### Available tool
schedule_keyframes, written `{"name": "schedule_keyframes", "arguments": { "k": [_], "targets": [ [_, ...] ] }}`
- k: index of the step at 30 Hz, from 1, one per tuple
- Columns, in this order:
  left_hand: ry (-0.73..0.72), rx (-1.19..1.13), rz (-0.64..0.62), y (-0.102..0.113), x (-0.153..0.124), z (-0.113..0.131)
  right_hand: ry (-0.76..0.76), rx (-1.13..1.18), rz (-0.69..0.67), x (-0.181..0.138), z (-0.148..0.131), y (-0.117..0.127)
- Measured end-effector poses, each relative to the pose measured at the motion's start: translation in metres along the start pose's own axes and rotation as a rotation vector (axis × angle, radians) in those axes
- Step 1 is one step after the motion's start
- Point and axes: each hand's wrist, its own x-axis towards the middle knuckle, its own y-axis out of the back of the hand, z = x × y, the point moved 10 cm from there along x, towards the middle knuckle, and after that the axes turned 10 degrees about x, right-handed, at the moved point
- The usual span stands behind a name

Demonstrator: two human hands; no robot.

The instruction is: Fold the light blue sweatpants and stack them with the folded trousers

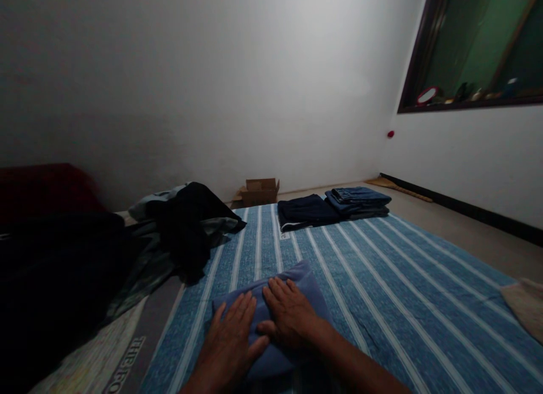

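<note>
A folded blue-violet cloth garment (303,275) lies on the striped blue bedsheet (382,286), close in front of me. My left hand (235,337) rests flat on its left part, fingers stretched out and the thumb pointing right. On its upper middle lies my right hand (291,312), palm down with the fingers extended. Both hands press on the cloth without gripping it. The garment's near edge is in shadow, so its exact kind cannot be made out.
Folded dark trousers (307,211) and folded jeans (358,197) lie at the bed's far edge. Dark clothes (186,224) are heaped on the left. Behind the bed stands an open cardboard box (259,193). A beige cloth (526,306) lies at the right edge.
</note>
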Motion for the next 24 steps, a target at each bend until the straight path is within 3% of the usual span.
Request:
{"name": "schedule_keyframes", "arguments": {
  "k": [16,24],
  "targets": [
    [-0.013,-0.044,0.022,0.017,-0.002,0.004,0.014,-0.024,0.003,-0.002,-0.001,0.001],
    [0.038,-0.267,0.344,0.040,-0.013,-0.025,0.033,0.005,0.071,-0.006,-0.008,0.018]
  ]
}}
